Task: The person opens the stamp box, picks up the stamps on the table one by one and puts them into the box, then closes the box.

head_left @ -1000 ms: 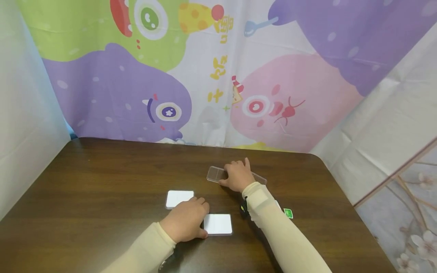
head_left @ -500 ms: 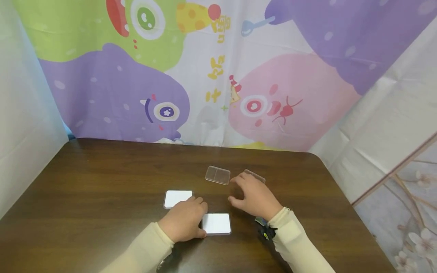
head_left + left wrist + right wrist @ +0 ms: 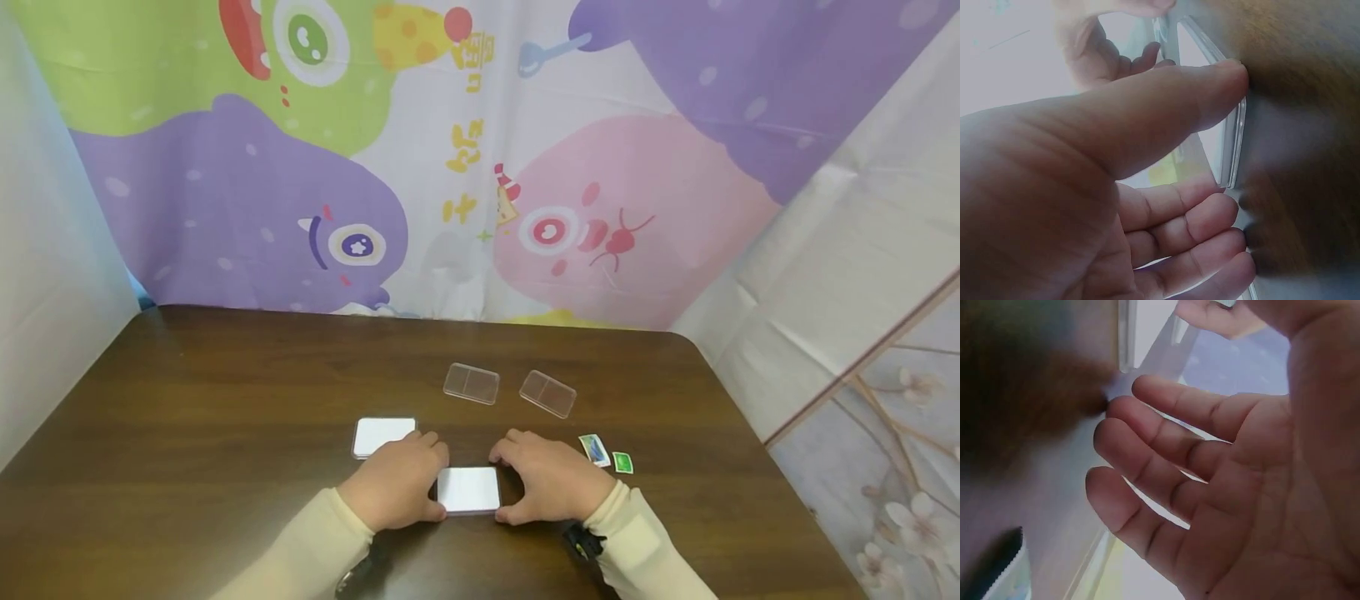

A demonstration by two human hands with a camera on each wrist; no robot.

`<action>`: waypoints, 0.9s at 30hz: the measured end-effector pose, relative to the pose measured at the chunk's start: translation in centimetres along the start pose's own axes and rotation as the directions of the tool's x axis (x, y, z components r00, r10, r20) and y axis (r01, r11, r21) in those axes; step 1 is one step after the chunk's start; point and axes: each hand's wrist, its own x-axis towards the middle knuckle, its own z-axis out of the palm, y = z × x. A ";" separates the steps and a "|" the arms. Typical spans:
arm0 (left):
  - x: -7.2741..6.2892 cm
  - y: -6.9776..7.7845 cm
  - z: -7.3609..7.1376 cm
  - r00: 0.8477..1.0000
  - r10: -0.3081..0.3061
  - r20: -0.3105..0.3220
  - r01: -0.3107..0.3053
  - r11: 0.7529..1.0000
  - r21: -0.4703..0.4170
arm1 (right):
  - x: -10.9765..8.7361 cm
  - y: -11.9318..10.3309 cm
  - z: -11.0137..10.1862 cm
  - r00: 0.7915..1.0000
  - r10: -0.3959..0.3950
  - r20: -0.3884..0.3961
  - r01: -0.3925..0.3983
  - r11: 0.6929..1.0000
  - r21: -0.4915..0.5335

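Observation:
On the table in the head view lies a flat clear plastic case with a white insert (image 3: 468, 490). My left hand (image 3: 395, 482) holds its left end, thumb at the near corner and index finger at the far one. The left wrist view shows the thumb across the case's clear edge (image 3: 1233, 144). At the right end is my right hand (image 3: 555, 479), thumb tip by the near corner and fingers loosely bent. In the right wrist view those fingers (image 3: 1147, 462) are spread with nothing between them. A second white-filled case (image 3: 381, 435) lies behind my left hand, partly covered by it.
Two thin transparent plastic covers (image 3: 471, 383) (image 3: 548, 394) lie farther back. Right of my right hand are a small bluish stamp-like picture (image 3: 595, 450) and a green one (image 3: 623, 462). A printed curtain (image 3: 450, 275) hangs behind the brown table (image 3: 247, 375).
My right hand has left the transparent covers and come toward me to the right end of the white-filled case. Both covers and both small pictures now show. The left hand keeps its place.

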 end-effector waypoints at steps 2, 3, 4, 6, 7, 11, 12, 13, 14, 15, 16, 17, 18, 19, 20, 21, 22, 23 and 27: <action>0.0 0.0 0.0 1.000 0.002 -0.002 -0.002 1.000 0.003 | 0.1 0.0 0.2 1.000 -0.003 0.002 0.003 1.000 -0.008; 0.0 0.0 0.0 1.000 0.003 -0.003 -0.003 1.000 0.004 | 0.1 0.1 0.3 1.000 -0.003 0.004 0.003 1.000 -0.009; 0.0 0.0 0.0 1.000 0.005 -0.005 -0.004 1.000 0.006 | 0.2 0.1 0.4 1.000 -0.002 0.006 0.002 1.000 -0.013; -0.1 0.1 0.1 1.000 0.006 -0.011 -0.006 1.000 0.007 | 0.2 0.0 0.5 1.000 -0.002 0.010 0.002 1.000 -0.016; 0.0 0.1 0.1 1.000 0.007 -0.013 -0.007 1.000 0.006 | 0.2 0.0 0.5 1.000 -0.005 0.008 0.005 1.000 -0.019; 0.0 0.1 0.2 1.000 0.007 -0.014 -0.007 1.000 -0.001 | 0.1 -0.2 0.4 1.000 -0.023 -0.003 0.022 0.999 -0.034; 0.0 0.1 0.2 1.000 0.007 -0.013 -0.007 1.000 -0.002 | 0.0 -0.2 0.4 1.000 -0.026 -0.005 0.025 0.999 -0.036; 0.0 0.1 0.3 1.000 0.007 -0.011 -0.007 1.000 -0.003 | 0.0 -0.2 0.4 1.000 -0.027 -0.006 0.027 0.999 -0.037; 0.0 0.1 0.3 1.000 0.007 -0.010 -0.007 1.000 -0.003 | 0.0 -0.3 0.4 1.000 -0.027 -0.004 0.027 0.999 -0.037; 0.0 0.1 0.3 1.000 0.007 -0.010 -0.008 1.000 -0.003 | 0.0 -0.3 0.4 1.000 -0.026 -0.003 0.026 0.999 -0.038; 0.0 0.2 0.4 1.000 0.008 -0.012 -0.008 1.000 -0.002 | -0.1 -0.3 0.4 1.000 -0.025 -0.001 0.025 0.999 -0.039; 0.0 0.2 0.4 1.000 0.008 -0.013 -0.008 1.000 -0.001 | -0.1 -0.3 0.4 1.000 -0.023 0.000 0.023 0.999 -0.039; 0.0 0.2 0.4 1.000 0.008 -0.016 -0.008 1.000 0.000 | -0.1 -0.3 0.3 1.000 -0.023 0.001 0.023 0.999 -0.040; 0.0 0.2 0.4 1.000 0.009 -0.018 -0.009 1.000 0.000 | -0.1 -0.3 0.3 1.000 -0.024 0.000 0.024 0.999 -0.041; 0.0 0.2 0.4 1.000 0.010 -0.019 -0.010 1.000 -0.001 | -0.1 -0.3 0.3 1.000 -0.026 -0.001 0.026 0.999 -0.041; 0.0 0.2 0.4 1.000 0.011 -0.020 -0.011 1.000 -0.002 | 0.0 -0.3 0.3 1.000 -0.026 -0.003 0.026 0.999 -0.043; 0.0 0.2 0.3 1.000 0.012 -0.018 -0.012 1.000 -0.003 | 0.0 -0.2 0.3 1.000 -0.027 -0.005 0.027 0.999 -0.044; 0.0 0.2 0.3 1.000 0.013 -0.015 -0.013 1.000 -0.008 | 0.0 -0.2 0.4 1.000 -0.030 -0.008 0.030 0.998 -0.046; 0.0 -0.1 -0.4 1.000 0.018 0.000 -0.018 0.998 -0.059 | 0.2 -0.2 0.3 0.999 -0.030 -0.015 0.029 0.998 -0.057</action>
